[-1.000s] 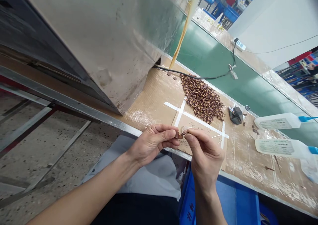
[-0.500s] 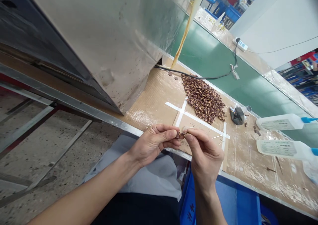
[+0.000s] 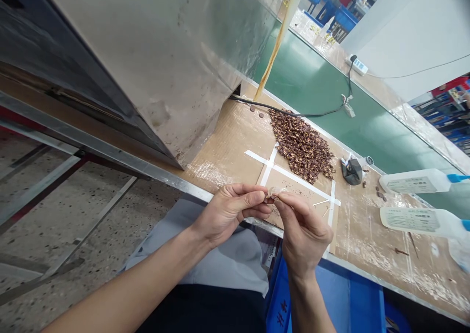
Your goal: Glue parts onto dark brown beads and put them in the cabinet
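Observation:
My left hand [image 3: 229, 210] and my right hand [image 3: 304, 232] meet over the near edge of the bench, fingertips pinched together. Between them sits a tiny brown part [image 3: 270, 196], gripped from both sides and mostly hidden by my fingers. Behind the hands lies a cardboard sheet [image 3: 227, 147] marked with white tape strips [image 3: 293, 176]. Farther back on the cardboard a heap of small brown parts [image 3: 301, 147] is spread out.
A large metal housing [image 3: 154, 54] rises at the left. A green conveyor belt [image 3: 330, 103] runs behind the bench, crossed by a black cable [image 3: 301, 113]. Two white bottles with blue tips [image 3: 418, 181] lie at the right, near a small black object [image 3: 351, 171]. A blue bin [image 3: 330, 298] sits below the bench edge.
My hands stay pinched together on the small part; the fingers shift only slightly. The view drifts a little.

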Demonstrator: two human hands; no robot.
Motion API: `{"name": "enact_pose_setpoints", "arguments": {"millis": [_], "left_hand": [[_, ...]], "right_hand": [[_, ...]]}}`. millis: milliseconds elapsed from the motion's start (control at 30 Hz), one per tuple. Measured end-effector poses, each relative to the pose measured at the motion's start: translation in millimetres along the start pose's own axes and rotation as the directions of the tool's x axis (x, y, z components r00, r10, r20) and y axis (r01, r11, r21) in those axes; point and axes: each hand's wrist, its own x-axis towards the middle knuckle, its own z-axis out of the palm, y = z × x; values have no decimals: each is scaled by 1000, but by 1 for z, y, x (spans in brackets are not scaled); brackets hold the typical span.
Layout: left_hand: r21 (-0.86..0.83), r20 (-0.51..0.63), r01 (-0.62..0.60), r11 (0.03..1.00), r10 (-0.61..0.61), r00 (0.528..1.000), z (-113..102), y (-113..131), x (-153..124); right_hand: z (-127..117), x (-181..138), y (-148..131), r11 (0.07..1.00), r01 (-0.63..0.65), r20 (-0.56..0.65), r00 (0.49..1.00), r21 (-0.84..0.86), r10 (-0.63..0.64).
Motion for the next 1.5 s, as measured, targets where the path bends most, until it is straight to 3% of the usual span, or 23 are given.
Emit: {"name": "enact_pose_setpoints", "arguments": {"millis": [167,467,767,867,967,1067,1167,1267,1500], "left_hand": [[25,-17,1,1000,0,1000,0,0,0],[63,-1,2,998,-2,1000,2,-1,1],[177,-2,-5,984,5,1000,3,0,-1],[196,11,0,981,-2,1000,4,4,-1],[224,-8,14,974,-13,1000,2,7,-1],[268,-44,32,963,-20,999,-3,8,1],[316,-68,47,948,-27,997,-7,9,4],[347,-90,54,936,-24,996,-6,10,7],[376,-174,35,926,34,984,2,10,8]], "right_hand": [[-3,2,0,999,34,21,999,3,-34],[-7,6,-6,970,227,90,971,-85,-220],[-15,-3,-5,998,-41,8,999,-49,41],[-37,-6,-2,990,-76,-65,996,-119,68],[-87,-11,12,955,-107,-192,980,-276,55],[-151,-23,36,832,-142,-276,961,-537,-13],[-197,-40,62,706,-122,-212,976,-698,-40],[-211,-53,82,685,-93,-156,987,-722,-30],[-206,-62,98,714,-138,-190,982,-687,7]]}}
